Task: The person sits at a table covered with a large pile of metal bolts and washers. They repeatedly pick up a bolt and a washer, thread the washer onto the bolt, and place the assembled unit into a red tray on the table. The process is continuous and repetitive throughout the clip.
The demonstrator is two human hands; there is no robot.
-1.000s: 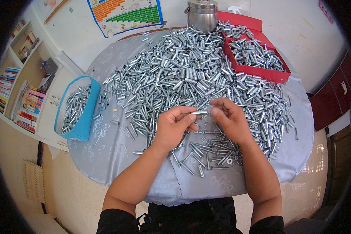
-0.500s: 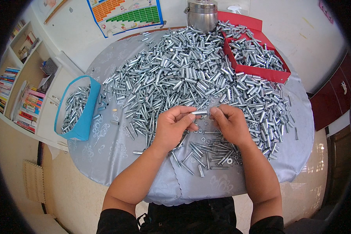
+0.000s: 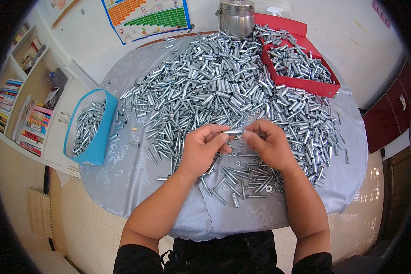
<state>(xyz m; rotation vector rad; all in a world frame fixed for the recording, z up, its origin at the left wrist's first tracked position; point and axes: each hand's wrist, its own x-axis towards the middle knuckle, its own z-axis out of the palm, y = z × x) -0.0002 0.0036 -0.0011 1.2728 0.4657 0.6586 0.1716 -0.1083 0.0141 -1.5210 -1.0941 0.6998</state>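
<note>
A short silver metal tube (image 3: pixel 233 132) is held level between both hands above the table. My left hand (image 3: pixel 204 148) pinches its left end and my right hand (image 3: pixel 268 141) grips its right end. Under and behind the hands spreads a big heap of the same silver tubes (image 3: pixel 214 86) on a round table covered with a grey cloth (image 3: pixel 132 182). A smaller scatter of thin bolts and washers (image 3: pixel 246 178) lies just in front of my hands.
A blue bin (image 3: pixel 98 137) with tubes in it stands at the table's left edge. A red tray (image 3: pixel 306 84) full of tubes sits at the back right, a steel pot (image 3: pixel 236 16) behind the heap. Bookshelves (image 3: pixel 18 109) line the left wall.
My hands have stayed in almost the same place; the fingers shifted slightly on the tube held between them.
</note>
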